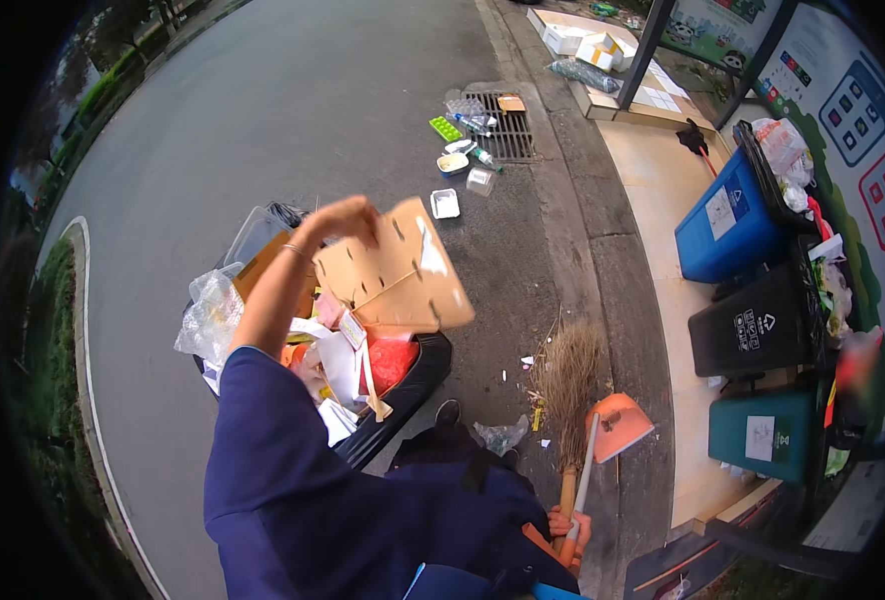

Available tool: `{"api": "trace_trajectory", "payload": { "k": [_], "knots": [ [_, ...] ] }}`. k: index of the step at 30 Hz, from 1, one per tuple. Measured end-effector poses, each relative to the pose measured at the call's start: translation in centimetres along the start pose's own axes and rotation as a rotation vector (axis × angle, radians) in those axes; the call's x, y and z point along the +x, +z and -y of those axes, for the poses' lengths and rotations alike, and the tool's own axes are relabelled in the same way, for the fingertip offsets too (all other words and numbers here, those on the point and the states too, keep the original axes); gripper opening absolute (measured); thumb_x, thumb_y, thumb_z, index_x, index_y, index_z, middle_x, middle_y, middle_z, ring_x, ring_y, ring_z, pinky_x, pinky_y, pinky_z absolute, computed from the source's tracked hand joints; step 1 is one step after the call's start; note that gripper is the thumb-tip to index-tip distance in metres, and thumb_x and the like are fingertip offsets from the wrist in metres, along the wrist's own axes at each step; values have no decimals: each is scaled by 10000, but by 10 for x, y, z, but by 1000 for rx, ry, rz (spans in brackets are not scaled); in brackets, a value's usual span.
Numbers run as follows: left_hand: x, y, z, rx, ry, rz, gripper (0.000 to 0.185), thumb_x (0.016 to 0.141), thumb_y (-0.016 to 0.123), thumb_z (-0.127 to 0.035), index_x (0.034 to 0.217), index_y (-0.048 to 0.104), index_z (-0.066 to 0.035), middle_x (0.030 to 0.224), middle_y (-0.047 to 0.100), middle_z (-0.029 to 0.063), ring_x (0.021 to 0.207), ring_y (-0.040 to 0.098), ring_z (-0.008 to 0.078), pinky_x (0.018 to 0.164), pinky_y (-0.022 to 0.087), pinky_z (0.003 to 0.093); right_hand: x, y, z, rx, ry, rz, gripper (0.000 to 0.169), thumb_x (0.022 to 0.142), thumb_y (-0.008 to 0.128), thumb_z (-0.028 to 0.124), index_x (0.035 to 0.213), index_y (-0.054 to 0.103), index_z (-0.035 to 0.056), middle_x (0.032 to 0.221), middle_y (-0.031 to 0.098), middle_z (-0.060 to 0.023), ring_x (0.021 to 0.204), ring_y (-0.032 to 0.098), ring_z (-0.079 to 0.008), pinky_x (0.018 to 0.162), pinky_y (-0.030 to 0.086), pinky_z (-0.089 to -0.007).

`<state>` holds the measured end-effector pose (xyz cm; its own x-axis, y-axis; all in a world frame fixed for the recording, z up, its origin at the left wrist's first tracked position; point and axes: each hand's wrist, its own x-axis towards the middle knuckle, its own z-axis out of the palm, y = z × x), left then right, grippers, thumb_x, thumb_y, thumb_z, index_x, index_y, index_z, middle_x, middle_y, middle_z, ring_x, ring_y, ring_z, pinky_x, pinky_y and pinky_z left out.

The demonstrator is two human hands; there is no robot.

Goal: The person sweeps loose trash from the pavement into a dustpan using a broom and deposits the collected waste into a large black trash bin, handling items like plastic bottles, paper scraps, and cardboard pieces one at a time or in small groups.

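My left hand reaches over a bin and grips the upper edge of a slotted cardboard sheet, its fingers slightly blurred. The sheet is tilted above the rubbish and has a torn white patch. Beneath it, the bin lined with a black plastic bag is heaped with paper, a red plastic bag and bubble wrap. Low on the right, my right hand holds the handles of a twig broom and an orange dustpan together. The broom's bristles point away from me, beside the dustpan.
Bottles, trays and a green egg carton lie around a drain grate. Blue, black and green bins stand on the tiled platform to the right. White foam boxes sit farther off. A clear bag lies near my shoes.
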<state>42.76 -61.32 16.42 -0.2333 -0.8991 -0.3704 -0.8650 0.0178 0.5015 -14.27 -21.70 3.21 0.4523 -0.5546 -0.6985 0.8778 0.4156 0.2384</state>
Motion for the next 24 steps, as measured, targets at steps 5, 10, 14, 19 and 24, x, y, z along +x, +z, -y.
{"api": "trace_trajectory", "payload": {
  "k": [5,10,14,19,24],
  "knots": [
    [-24,-98,-63,-204,325,-510,92,712,666,-7,803,678,-10,664,655,42,620,576,69,605,485,266,-7,7,-1,-2,-39,8,343,786,546,191,1009,434,-45,732,391,-19,566,390,-48,533,385,-182],
    [-46,-120,-83,-73,361,-960,146,781,627,-67,920,658,-36,749,653,11,643,581,81,600,477,229,2,2,0,-60,-17,51,347,781,546,191,1005,432,-47,739,395,-22,567,392,-52,528,377,-182],
    [-11,-117,-72,-452,242,-871,196,781,647,-124,966,641,-61,768,645,19,610,577,87,524,477,241,6,5,-4,-32,-2,73,338,787,535,193,1011,435,-39,744,389,-21,568,384,-54,536,371,-185],
    [50,-73,-48,-612,-120,-339,304,754,653,-114,1023,601,18,840,648,95,696,652,202,583,564,342,8,2,-13,-39,-29,71,336,788,527,198,1022,437,-27,748,373,-15,589,377,-59,546,369,-187],
    [128,-68,-40,-952,-68,-567,778,727,723,-352,1259,356,80,1153,515,218,1043,532,322,808,473,480,23,-44,-4,9,1,-3,473,757,529,117,1198,392,11,759,495,-60,607,495,-185,549,429,-311]
  ]
}}
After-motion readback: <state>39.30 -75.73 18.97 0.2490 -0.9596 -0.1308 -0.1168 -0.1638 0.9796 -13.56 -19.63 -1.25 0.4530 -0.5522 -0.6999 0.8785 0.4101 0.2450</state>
